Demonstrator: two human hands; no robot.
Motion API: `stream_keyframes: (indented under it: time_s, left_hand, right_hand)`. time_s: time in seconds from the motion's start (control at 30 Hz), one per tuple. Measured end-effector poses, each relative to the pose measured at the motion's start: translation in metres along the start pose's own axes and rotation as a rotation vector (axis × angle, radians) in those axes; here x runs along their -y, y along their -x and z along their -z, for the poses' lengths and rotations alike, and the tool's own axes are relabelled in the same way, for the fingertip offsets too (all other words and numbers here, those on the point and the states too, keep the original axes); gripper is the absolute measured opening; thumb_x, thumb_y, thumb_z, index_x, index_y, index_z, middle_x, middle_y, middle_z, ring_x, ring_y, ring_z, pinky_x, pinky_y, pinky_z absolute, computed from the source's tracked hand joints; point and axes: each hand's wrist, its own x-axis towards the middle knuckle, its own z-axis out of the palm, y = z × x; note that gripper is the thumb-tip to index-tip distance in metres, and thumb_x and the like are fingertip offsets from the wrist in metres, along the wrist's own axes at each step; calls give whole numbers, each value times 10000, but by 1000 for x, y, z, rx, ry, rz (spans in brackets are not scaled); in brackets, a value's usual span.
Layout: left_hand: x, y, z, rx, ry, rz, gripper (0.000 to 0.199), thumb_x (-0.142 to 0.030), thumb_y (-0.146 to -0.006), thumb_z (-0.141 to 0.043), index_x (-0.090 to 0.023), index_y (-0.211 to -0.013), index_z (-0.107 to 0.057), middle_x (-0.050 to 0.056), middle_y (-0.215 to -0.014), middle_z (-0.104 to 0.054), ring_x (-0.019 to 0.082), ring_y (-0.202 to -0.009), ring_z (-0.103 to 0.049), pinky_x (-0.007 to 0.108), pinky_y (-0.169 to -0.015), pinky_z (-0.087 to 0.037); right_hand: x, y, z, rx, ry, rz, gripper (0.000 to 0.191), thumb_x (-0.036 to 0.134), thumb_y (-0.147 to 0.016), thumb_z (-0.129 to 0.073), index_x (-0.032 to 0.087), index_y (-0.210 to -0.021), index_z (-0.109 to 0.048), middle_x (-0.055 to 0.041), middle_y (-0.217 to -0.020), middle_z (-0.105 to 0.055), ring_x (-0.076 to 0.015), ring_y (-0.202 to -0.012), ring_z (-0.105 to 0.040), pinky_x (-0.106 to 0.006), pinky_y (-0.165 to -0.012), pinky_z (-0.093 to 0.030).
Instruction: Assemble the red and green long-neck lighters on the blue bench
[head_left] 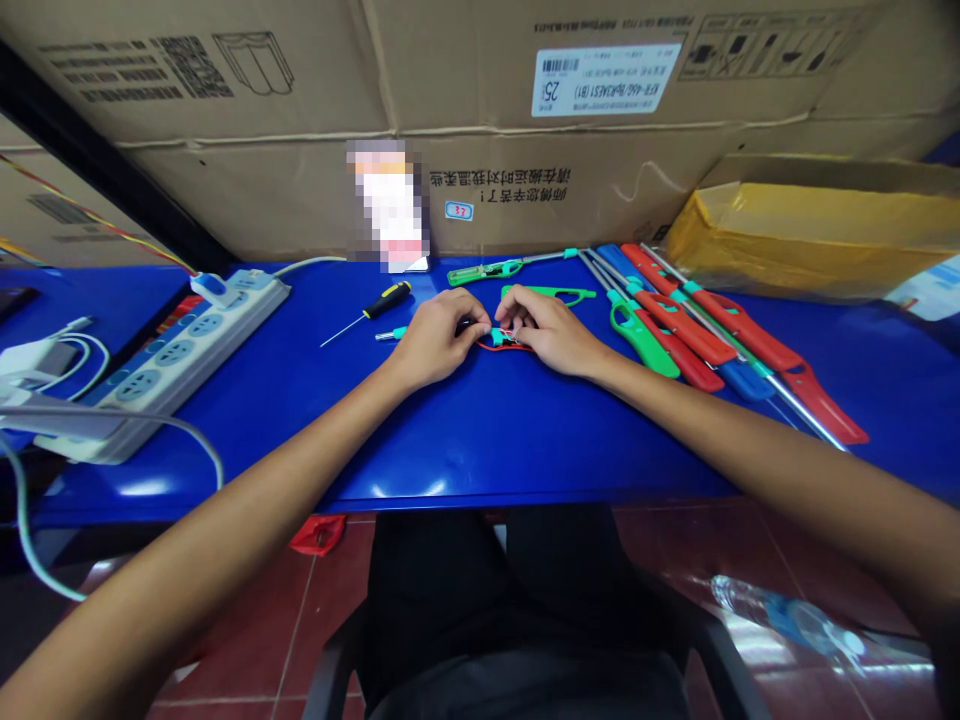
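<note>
Head view: we see the left hand (439, 340) and right hand (544, 332) pinched closed on a small teal-and-red wired part (504, 338), right between them over the blue desk (480, 440). It looks light and fiddly, with soft thin wire, so we'd take hold at the teal plastic. A screwdriver (386, 298) lies beyond the left hand; red and green utility lighters (757, 345) sit right of the right hand.
</note>
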Motion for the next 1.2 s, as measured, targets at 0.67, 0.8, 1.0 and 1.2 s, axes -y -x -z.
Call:
stream_keyframes:
  time_s: [0.67,0.8,1.0,1.2]
  left_hand:
    - [-2,2,-9,-34,-78,76,120,-156,-1001,-623,-211,-910,-679,81,-1019,-765,264,-1018,-673,462,-970,-545]
    - [-2,3,-8,-45,-31,89,120,-183,-1016,-642,-217,-908,-680,69,-1027,-779,247,-1005,-684,452,-972,-550]
    - [0,3,-8,-53,-17,102,115,-170,-1005,-631,-216,-930,-705,73,-1029,-791,242,-995,-692,448,-962,-560]
    - [-2,4,-11,-75,-39,108,96,-195,-1019,-653,-223,-936,-692,66,-1012,-778,244,-993,-684,439,-943,-563]
  right_hand:
    - [0,6,-1,83,131,136,416,82,-747,-546,257,-1124,-519,-89,-1171,-651,-268,-984,-571,-445,-925,-466]
    - [0,7,0,82,151,144,412,78,-757,-541,263,-1123,-508,-87,-1173,-648,-266,-980,-567,-444,-919,-468]
    - [2,9,-1,82,177,154,435,59,-763,-536,268,-1143,-497,-95,-1187,-644,-272,-995,-571,-457,-925,-478]
    - [5,9,-1,82,195,155,470,54,-746,-532,269,-1163,-508,-97,-1182,-642,-284,-1021,-581,-471,-946,-484]
